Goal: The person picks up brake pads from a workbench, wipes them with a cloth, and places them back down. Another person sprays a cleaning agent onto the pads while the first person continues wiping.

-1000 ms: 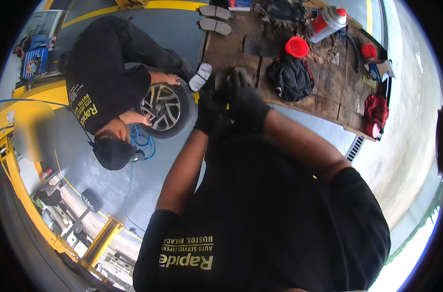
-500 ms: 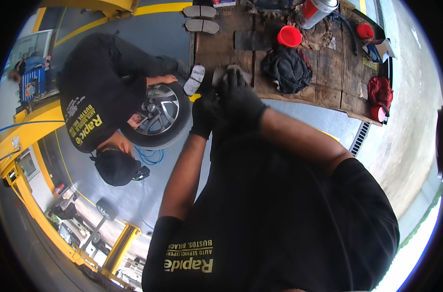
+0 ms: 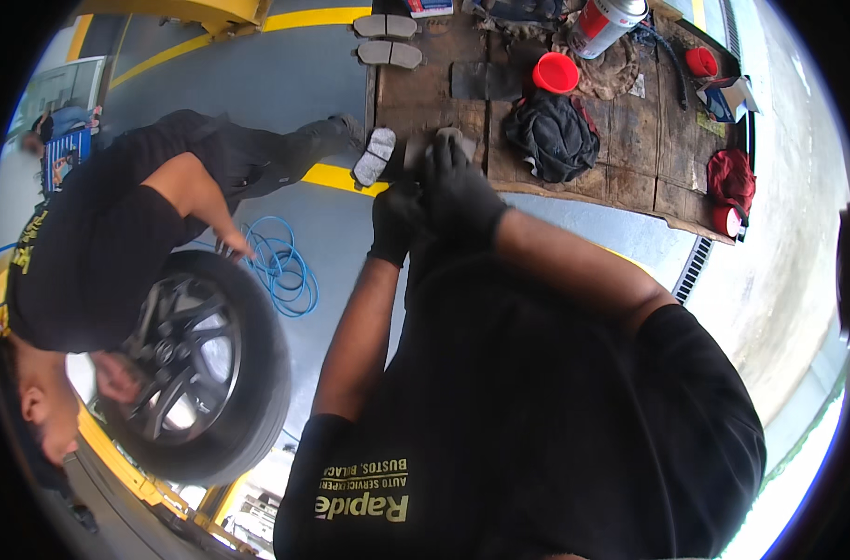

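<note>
At the near edge of a cardboard-covered table [image 3: 630,177], my right hand [image 3: 460,198], in a black glove, has its fingers bent over a grey brake pad [image 3: 455,137], mostly hidden beneath them. My left hand [image 3: 397,219], also gloved, is closed close beside it; what its fingers hold, if anything, is hidden. A dark flat sheet [image 3: 416,149] shows partly by the fingers. Left of my hands, a grey, speckled brake pad [image 3: 375,157] lies at the table's corner. Two more brake pads [image 3: 386,26] lie farther up the left edge.
A red cup [image 3: 556,73], a spray can [image 3: 608,23], a dark crumpled cloth [image 3: 554,135] and a red cloth [image 3: 731,175] are on the table. At left, a co-worker [image 3: 98,252] bends over a wheel [image 3: 201,364]. A blue hose [image 3: 280,266] lies coiled on the floor.
The co-worker has risen from a crouch and moved left and nearer with the wheel, now tilted up, uncovering the hose coil. My hands have barely shifted at the table edge.
</note>
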